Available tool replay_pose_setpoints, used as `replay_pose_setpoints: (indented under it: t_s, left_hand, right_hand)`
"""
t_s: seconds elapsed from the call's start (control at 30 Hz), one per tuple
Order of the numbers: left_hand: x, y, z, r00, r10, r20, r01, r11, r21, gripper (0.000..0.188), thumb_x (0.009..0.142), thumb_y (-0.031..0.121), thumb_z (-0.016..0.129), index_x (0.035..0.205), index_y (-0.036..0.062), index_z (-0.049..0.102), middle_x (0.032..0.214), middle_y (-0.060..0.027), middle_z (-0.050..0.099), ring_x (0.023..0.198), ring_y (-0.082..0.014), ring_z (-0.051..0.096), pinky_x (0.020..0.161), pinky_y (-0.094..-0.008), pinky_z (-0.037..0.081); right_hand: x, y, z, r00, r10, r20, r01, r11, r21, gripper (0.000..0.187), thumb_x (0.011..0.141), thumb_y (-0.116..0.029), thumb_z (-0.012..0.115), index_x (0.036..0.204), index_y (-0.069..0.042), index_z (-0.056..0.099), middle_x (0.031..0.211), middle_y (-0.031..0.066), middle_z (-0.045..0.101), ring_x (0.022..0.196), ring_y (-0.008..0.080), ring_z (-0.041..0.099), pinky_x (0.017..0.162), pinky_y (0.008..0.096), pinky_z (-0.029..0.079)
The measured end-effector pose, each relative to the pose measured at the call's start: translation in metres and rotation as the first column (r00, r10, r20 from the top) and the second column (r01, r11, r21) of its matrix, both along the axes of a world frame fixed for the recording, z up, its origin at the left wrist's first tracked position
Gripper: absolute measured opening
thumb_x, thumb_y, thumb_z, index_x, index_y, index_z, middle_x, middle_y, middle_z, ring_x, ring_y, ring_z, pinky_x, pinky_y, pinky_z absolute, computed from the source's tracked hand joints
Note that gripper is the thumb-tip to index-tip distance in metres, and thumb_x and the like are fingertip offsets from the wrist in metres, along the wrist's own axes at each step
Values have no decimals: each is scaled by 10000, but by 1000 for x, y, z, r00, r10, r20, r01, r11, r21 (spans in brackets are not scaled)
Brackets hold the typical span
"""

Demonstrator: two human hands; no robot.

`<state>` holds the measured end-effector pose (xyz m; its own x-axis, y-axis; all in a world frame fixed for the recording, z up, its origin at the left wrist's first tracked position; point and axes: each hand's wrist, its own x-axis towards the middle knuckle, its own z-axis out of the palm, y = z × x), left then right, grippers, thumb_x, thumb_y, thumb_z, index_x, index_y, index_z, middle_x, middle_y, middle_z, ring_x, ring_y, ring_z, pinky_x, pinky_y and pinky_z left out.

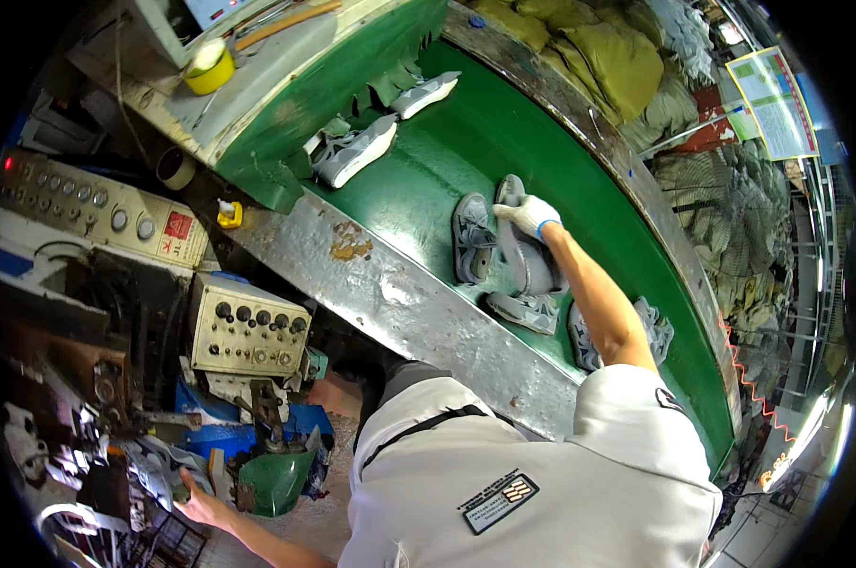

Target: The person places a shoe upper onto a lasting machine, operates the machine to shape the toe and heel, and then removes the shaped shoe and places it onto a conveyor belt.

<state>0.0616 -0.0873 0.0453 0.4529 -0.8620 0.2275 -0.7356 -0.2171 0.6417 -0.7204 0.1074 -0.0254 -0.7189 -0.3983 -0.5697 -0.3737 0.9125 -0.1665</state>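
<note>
The right hand (532, 218), in a white glove, has its fingers closed on a grey shoe (538, 270) and holds it tilted above a green belt (418, 204). The left hand (203, 506) is low on the left side, at a second grey shoe (167, 469) beside the machine; I cannot tell if its fingers pinch this shoe or only touch it. The belt runs like a shallow channel along a metal ledge (399, 289), and more shoes are in it: a standing shoe (472, 241) just beside the held one, others nearer to the person, and two by the green flaps (300, 170). Farther out, on the worktop, a yellow tub (212, 78) contains something whitish. Below it are a small yellow container (229, 218) and a brownish cup (175, 168), whose inside is too dark to tell.
</note>
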Motion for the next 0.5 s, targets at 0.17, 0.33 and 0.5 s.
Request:
replay_pose_setpoints:
  t_s: [0.17,0.33,0.5]
  left_hand:
    - [-3,-3,7,996,89,-25,-88,995,43,500,872,308,809,1219,-29,686,1186,-162,712,996,-264,645,891,-403,500]
    - [5,-16,4,994,-29,-110,23,998,-58,380,886,178,766,1184,-45,687,1153,-151,699,972,-239,623,879,-405,504]
    - [89,24,-18,981,-123,-149,126,992,11,335,866,110,719,1157,-51,685,1098,-148,684,980,-231,610,864,-384,506]
  right_hand:
    - [-23,-31,-66,958,-6,-287,-17,997,-76,739,901,-520,633,1412,-3,501,1264,289,645,1130,417,658,969,449,523]
    - [-18,-174,-178,997,-74,17,74,895,-440,635,846,-464,734,1223,42,664,1084,245,722,999,339,711,868,452,563]
    - [51,-332,-231,765,-377,522,620,651,-438,962,711,-593,834,1292,125,566,1263,316,639,1212,371,626,1004,393,495]
